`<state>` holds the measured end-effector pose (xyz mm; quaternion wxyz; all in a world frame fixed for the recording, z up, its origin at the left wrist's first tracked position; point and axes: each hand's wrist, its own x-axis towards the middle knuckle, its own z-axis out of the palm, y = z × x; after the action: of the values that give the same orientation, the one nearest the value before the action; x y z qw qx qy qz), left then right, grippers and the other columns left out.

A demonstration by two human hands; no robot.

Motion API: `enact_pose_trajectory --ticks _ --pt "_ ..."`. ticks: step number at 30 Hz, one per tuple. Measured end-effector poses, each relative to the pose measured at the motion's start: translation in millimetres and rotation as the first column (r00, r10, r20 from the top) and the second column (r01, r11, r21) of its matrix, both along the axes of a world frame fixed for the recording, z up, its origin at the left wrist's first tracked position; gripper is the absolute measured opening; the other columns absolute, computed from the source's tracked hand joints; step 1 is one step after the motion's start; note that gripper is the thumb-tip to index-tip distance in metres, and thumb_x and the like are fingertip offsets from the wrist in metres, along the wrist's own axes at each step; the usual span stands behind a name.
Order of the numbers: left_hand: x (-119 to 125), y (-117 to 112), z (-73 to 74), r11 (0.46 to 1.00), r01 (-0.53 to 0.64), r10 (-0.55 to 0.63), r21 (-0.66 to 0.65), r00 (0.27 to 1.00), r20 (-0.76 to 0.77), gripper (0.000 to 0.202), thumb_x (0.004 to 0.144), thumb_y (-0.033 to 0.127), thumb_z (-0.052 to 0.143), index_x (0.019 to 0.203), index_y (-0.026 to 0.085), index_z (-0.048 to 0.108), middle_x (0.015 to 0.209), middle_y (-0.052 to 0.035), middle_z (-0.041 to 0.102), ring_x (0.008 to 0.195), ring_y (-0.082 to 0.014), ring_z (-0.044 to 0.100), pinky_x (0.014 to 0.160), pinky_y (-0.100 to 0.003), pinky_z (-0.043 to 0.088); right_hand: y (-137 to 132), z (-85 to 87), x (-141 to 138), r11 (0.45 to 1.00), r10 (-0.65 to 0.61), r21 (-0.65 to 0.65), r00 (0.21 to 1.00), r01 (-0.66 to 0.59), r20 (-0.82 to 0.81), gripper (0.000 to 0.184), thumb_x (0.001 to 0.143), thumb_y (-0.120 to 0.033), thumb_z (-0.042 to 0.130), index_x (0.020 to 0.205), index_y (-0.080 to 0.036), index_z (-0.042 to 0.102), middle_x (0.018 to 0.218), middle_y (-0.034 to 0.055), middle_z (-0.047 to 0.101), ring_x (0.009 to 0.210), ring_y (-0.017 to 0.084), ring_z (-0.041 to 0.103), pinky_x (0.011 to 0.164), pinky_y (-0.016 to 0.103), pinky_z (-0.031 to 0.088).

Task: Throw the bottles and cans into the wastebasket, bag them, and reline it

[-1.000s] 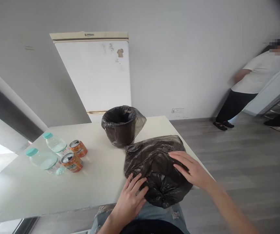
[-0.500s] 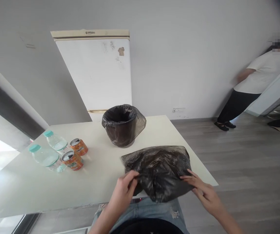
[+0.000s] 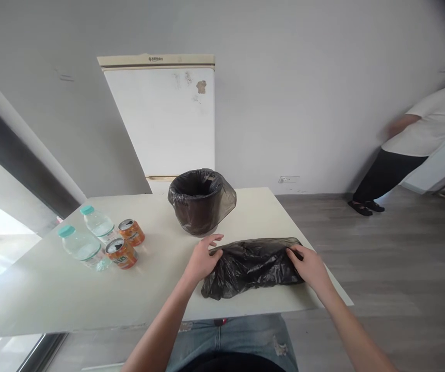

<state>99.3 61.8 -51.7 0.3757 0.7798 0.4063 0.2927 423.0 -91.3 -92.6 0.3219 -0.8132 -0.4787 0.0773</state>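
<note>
Head view: both hands work on a black plastic bag [image 3: 255, 271] lying crosswise on the near right part of the white table [image 3: 145, 299], near the table's front edge. The left hand [image 3: 204, 258] is at the bag's left end, thumb touching the far edge and the foremost fingers parted from it; whether the hidden fingers have hold of any plastic, I cannot tell. The right hand [image 3: 311, 267] has its thumb and forefinger nearly together on the far edge near the right end, apparently in a light pinch on the film.

As for progress, the bag is already gathered into a long, low strip, wider than it is deep. Its surface is crumpled and its near edge ragged, so I judge the folding partly done, with flattening and evening-out left. How many layers there are cannot be seen.

Just beyond the bag, apart from it, stands a bin [image 3: 195, 214] whose dark liner [image 3: 227, 200] is already turned over the rim and hangs loose on the right. To the left, two capped bottles [image 3: 82, 246] and two opened orange cans [image 3: 122, 253] stand close together, neither hand touching them.
</note>
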Motion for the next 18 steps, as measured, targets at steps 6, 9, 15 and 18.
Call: enact_pose_trajectory --ticks 6,9,15,18 --pt "11 -54 1.2 0.860 0.153 -0.134 0.487 0.988 -0.074 0.041 0.102 0.017 0.045 0.138 0.023 0.065 0.147 -0.0088 0.064 0.140 -0.0261 0.055 0.119 -0.049 0.045 5 6.1 1 0.994 -0.020 -0.102 0.999 0.024 0.042 0.035 0.095 -0.054 0.051 0.095 -0.026 0.071 0.096 0.0064 0.077 0.089 0.028 0.073 0.075 0.037 0.053" --pt "25 -62 -28.0 0.804 0.347 -0.180 0.482 0.916 -0.359 0.051 0.107 0.030 0.043 0.156 0.018 0.049 0.162 -0.0108 0.049 0.152 -0.0320 0.042 0.126 -0.058 0.034 -2 19.5 -16 0.997 -0.081 0.036 0.977 0.075 0.196 0.052 0.095 -0.054 0.058 0.133 -0.020 0.064 0.126 0.0175 0.070 0.106 0.035 0.072 0.085 0.046 0.058" --pt "28 -39 -70.0 0.801 0.434 -0.179 0.412 0.830 -0.528 0.069 0.104 0.057 0.044 0.163 0.021 0.040 0.175 -0.0100 0.024 0.161 -0.0417 0.016 0.126 -0.068 0.024 -3 17.5 -78 0.806 0.514 -0.022 0.683 -0.591 0.519 0.049 0.107 -0.028 0.043 0.156 -0.034 0.049 0.163 0.0032 0.048 0.151 0.029 0.044 0.124 0.053 0.039" --pt "25 -32 -72.2 0.811 0.445 -0.193 0.380 0.817 -0.543 0.074 0.105 0.058 0.042 0.168 0.021 0.028 0.174 -0.0119 0.025 0.161 -0.0406 0.019 0.125 -0.068 0.027 9 -4.7 -80 0.782 0.615 -0.205 0.673 -0.589 0.411 0.062 0.109 -0.045 0.042 0.168 -0.034 0.027 0.173 0.0021 0.028 0.158 0.032 0.031 0.127 0.058 0.034"
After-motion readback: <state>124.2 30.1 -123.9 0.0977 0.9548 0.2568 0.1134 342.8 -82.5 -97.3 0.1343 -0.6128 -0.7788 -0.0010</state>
